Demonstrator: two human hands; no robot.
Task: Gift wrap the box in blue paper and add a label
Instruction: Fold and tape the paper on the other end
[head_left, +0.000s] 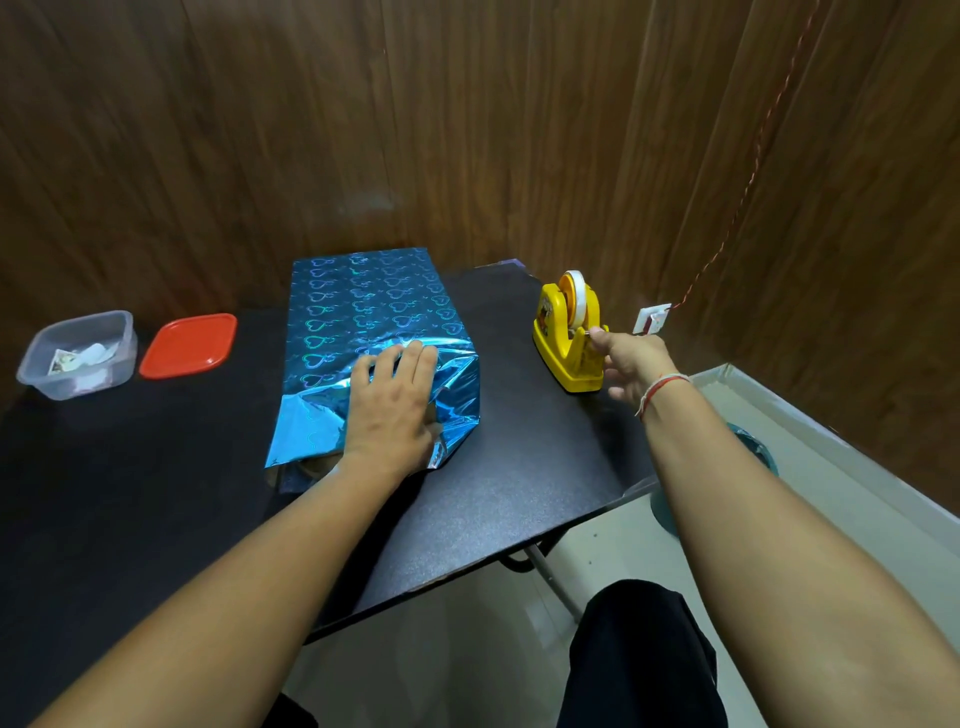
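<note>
Left grip: flat, released, pressing blue paper, surface centre. Right grip: pinching tape at yellow dispenser, right edge.

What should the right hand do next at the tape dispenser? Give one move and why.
Probably pull a strip off the tape dispenser and tear it: the right hand pinches at its cutter, while the left hand presses the folded blue paper flat, unsealed.
</note>
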